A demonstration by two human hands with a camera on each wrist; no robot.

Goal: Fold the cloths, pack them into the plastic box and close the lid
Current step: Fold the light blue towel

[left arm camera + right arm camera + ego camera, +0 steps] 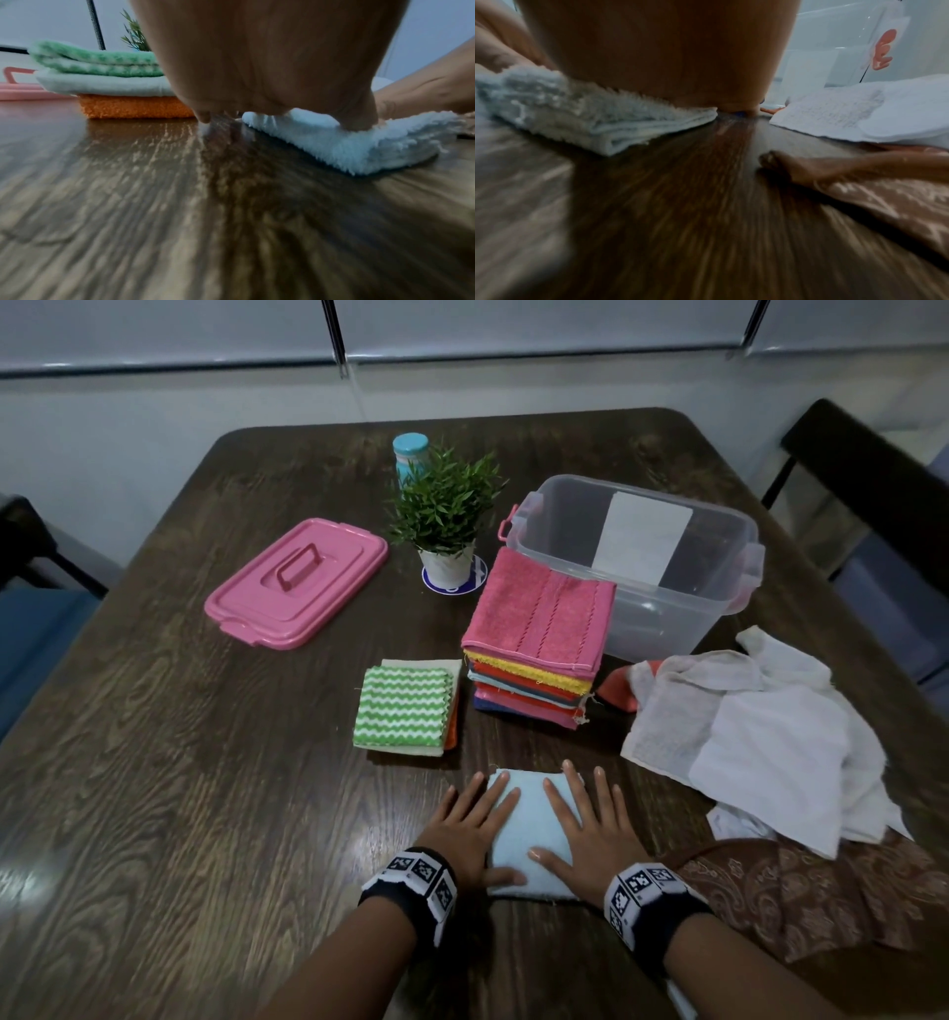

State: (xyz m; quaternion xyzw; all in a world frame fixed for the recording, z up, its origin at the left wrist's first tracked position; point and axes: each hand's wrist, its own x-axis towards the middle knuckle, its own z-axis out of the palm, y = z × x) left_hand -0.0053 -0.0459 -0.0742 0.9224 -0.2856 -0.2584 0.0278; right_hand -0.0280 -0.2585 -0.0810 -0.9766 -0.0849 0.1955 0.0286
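1. A folded light-blue terry cloth (529, 834) lies on the wooden table (179, 788), near its front edge, and is pressed flat from both sides.
2. The left hand (470, 829) is spread flat with straight fingers on the cloth's left half; the right hand (585, 829) is laid likewise on its right half. Nothing is gripped by either.
3. The cloth is judged soft, light and springy: its fluffy layers would probably loosen if released carelessly.
4. It is best taken by the folded edges, pinched from both sides with all layers caught together.
5. A tall stack of folded cloths (539, 639) stands beside the clear plastic box (662, 608), which appears empty of cloths.
6. The pink lid (295, 582) lies well apart, to the left.
7. Unfolded white cloths (760, 742) are heaped at the right.
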